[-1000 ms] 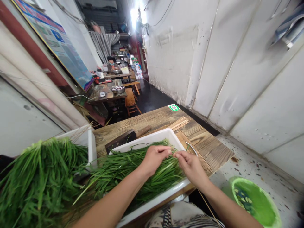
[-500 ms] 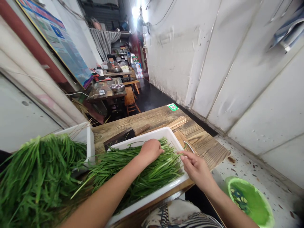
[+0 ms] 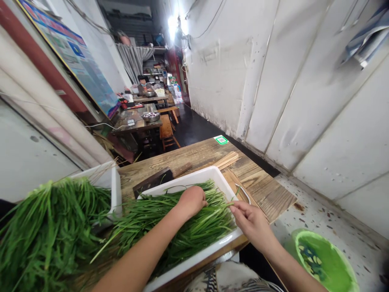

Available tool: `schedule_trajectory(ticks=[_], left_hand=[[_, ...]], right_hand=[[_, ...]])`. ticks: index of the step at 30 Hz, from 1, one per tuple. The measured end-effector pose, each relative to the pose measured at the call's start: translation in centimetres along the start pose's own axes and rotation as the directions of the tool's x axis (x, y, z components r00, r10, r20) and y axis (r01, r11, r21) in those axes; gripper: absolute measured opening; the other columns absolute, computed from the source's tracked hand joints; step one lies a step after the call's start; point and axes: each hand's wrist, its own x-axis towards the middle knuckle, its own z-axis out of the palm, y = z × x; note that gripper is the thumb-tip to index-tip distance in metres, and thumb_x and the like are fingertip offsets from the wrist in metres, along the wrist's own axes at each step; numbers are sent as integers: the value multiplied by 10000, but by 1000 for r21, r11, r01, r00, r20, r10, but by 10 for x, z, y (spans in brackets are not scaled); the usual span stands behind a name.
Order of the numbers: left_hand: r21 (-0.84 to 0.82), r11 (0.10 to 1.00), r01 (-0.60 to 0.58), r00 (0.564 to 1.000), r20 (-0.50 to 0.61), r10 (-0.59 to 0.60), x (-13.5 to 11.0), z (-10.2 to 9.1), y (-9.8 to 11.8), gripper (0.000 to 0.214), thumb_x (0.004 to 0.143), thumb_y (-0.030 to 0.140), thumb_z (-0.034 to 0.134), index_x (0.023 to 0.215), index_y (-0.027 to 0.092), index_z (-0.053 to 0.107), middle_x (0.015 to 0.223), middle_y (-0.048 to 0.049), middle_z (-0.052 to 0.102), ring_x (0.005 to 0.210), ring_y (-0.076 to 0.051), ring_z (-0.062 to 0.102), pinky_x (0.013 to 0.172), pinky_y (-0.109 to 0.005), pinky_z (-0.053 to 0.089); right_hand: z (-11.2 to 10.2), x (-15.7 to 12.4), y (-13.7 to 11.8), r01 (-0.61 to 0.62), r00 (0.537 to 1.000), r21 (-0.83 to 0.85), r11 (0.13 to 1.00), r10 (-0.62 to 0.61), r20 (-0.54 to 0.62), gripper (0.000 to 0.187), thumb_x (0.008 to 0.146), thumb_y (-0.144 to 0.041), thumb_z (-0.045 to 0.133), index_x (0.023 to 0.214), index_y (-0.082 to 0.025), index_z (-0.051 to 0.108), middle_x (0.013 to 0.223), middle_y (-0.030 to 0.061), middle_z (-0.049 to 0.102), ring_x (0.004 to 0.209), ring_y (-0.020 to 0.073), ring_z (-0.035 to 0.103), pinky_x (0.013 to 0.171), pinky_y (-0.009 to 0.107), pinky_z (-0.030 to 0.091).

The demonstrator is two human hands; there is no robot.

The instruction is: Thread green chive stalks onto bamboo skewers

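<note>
A white rectangular tray point(image 3: 194, 178) on the wooden table point(image 3: 200, 156) holds a heap of long green chive leaves point(image 3: 170, 221). My left hand point(image 3: 191, 200) rests knuckles-up on the chives near the tray's far end, its fingers curled down into the leaves. To its right, my right hand point(image 3: 251, 221) hovers at the tray's right rim, pinching the ends of a few chive leaves between thumb and fingers. Bamboo skewers point(image 3: 229, 160) lie on the table just beyond the tray.
A second white tub point(image 3: 114, 186) at the left overflows with more chives point(image 3: 45, 231). A dark cleaver point(image 3: 154, 180) lies behind the tray. A green bucket point(image 3: 325, 259) stands on the floor at lower right. Farther tables and a stool fill the corridor ahead.
My hands, first pinching together over the chives, have separated. The left hand has dropped onto the heap and curled in; the right has drawn a little right, still pinching leaves.
</note>
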Motion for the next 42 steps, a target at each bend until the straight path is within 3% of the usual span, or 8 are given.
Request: schedule_trajectory(ticks=[3,5,9,12,23,42], left_hand=[[-144,988,-51,999,-20,49,3,1,-5,153,679,257,605,629,185,730,635,-55,691,627,-189,603,590,-260,376],[-328,942,-64,996,-82,40,3,0,-6,180,689,286,590,665,179,732,659,-38,699,646,-184,606,608,-254,393],[-718,687,-115,988,-154,4,0,-4,-1,267,720,363,571,737,147,728,745,-38,714,719,-177,610,709,-256,433],[-828,550,-108,991,-135,-9,-2,-4,6,260,711,364,598,713,134,720,689,-36,699,690,-165,598,733,-267,438],[-900,436,3,982,-80,-173,-4,1,12,299,601,337,718,809,123,745,795,-80,736,753,-203,641,755,-307,475],[-892,453,1,975,-100,-200,-3,1,11,307,594,314,732,839,130,747,909,-89,735,890,-243,656,856,-345,476]], right_hand=[[-1,0,1,2,1000,-31,1000,-2,10,325,894,-377,453,929,-132,664,553,-25,457,503,116,392,472,215,310],[-1,1,1,5,1000,-32,999,-4,26,321,898,-369,445,928,-132,659,564,-27,449,494,109,371,460,211,299],[1,1,-2,44,999,-66,997,-42,29,288,899,-339,442,824,-139,636,572,-34,396,513,108,356,465,208,296],[3,1,-5,51,999,-79,996,-49,22,292,901,-334,433,751,-148,601,565,-39,361,510,106,341,458,207,289],[2,1,-5,49,999,-103,993,-49,3,304,903,-346,435,718,-156,584,568,-36,360,522,109,343,478,212,302],[1,1,-7,37,999,-83,996,-36,8,327,900,-391,430,744,-159,599,523,-47,336,476,109,329,438,211,285]])
